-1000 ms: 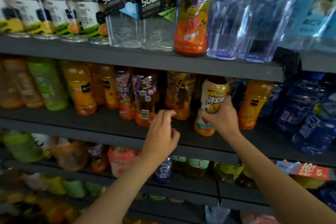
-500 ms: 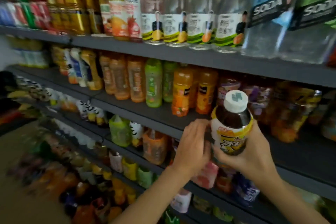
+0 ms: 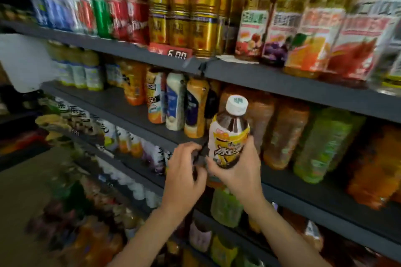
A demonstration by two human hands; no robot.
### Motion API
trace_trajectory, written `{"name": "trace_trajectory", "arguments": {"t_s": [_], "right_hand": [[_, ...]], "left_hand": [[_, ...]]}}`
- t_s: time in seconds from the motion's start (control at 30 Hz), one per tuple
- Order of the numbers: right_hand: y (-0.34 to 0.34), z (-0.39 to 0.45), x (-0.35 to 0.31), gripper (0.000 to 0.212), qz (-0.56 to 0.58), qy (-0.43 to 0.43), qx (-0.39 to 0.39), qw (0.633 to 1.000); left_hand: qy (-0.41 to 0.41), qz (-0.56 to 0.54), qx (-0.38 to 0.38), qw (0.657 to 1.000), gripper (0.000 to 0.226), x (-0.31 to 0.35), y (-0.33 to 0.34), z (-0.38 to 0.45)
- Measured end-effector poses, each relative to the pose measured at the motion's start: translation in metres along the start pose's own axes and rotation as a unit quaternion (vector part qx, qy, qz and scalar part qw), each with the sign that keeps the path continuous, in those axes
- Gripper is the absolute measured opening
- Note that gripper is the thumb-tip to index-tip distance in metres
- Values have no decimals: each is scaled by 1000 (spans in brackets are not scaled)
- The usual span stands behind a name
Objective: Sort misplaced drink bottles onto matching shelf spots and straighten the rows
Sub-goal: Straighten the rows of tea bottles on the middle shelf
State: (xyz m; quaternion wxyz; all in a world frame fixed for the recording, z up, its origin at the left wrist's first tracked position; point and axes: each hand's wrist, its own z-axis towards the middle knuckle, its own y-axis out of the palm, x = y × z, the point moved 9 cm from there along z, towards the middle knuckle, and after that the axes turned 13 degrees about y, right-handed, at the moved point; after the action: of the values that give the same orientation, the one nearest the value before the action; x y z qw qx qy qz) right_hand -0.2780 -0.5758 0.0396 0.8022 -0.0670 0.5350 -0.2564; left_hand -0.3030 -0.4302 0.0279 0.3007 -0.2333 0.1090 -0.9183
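The right hand (image 3: 237, 171) grips the full dark tea bottle (image 3: 230, 134) low on its slick yellow label, upright before the middle shelf (image 3: 134, 112); the left hand (image 3: 184, 171), fingers curled beside it, seems empty; it looks heavy, best held mid-body.

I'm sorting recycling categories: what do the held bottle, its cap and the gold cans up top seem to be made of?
Held bottle: likely clear plastic, since dark liquid shows through above a glossy printed yellow wrap.
Cap: white, matte, ribbed edge, probably plastic.
Gold cans: look like metal, with shiny reflective sides and stacked rims; blur leaves it somewhat open.
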Motion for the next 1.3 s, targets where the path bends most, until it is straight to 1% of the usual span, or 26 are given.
{"name": "trace_trajectory", "arguments": {"t_s": [0.13,0.3,0.4,0.57,0.63,0.73,0.9,1.03,1.1,1.2,1.3], "right_hand": [[30,19,-3,61,-4,11,19,1000],[41,33,-4,64,-9,17,21,1000],[49,35,-11,67,-11,12,41,999],[66,44,-26,61,-53,9,69,996],[77,50,-33,60,-69,9,75,995],[98,58,-37,60,-70,16,77,995],[184,66,-60,64,-63,33,81,994],[248,77,-91,63,-66,32,79,994],[275,86,-107,61,-81,24,64,994],[302,98,-116,57,-104,41,36,993],[312,106,-115,60,-126,63,28,990]], "left_hand": [[6,-17,-37,999,36,-31,-4,11],[-15,-36,-116,992,47,-53,10,17],[-19,-56,-134,989,60,-64,10,24],[-70,-104,-151,981,81,-94,13,32],[-77,-125,-165,975,86,-109,13,37],[-70,-132,-183,972,85,-133,6,44],[-53,-137,-197,969,79,-214,-42,53],[-74,-167,-162,970,73,-271,-84,66],[-78,-176,-144,971,71,-292,-100,73],[-91,-170,-142,971,68,-316,-115,78],[-94,-176,-154,968,69,-330,-113,81]]}}
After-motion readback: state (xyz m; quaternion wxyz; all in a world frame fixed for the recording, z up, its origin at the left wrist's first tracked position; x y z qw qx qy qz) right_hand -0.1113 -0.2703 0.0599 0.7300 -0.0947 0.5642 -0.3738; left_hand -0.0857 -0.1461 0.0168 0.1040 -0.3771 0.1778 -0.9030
